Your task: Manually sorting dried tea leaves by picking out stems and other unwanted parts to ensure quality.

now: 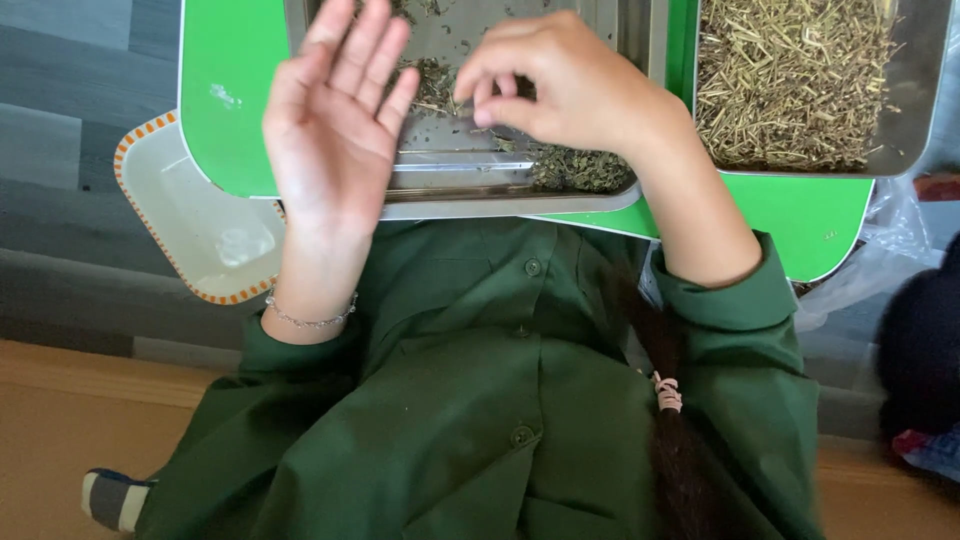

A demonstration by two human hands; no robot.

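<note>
My left hand (335,120) is raised palm up, fingers spread, holding nothing, above the near left part of a shallow metal tray (500,200). The tray holds scattered dark green dried leaves (580,165), heaped at its near right corner. My right hand (560,85) hovers over the tray's middle with fingertips pinched together; whether a bit of leaf is between them I cannot tell. A thin silver bracelet (310,320) circles my left wrist. Both arms wear dark green sleeves.
A second metal tray (910,140) at the right is full of pale dried stems (790,80). Both trays rest on green boards (225,100). A white tray with an orange dotted rim (200,225) lies lower left. Clear plastic (870,260) lies right.
</note>
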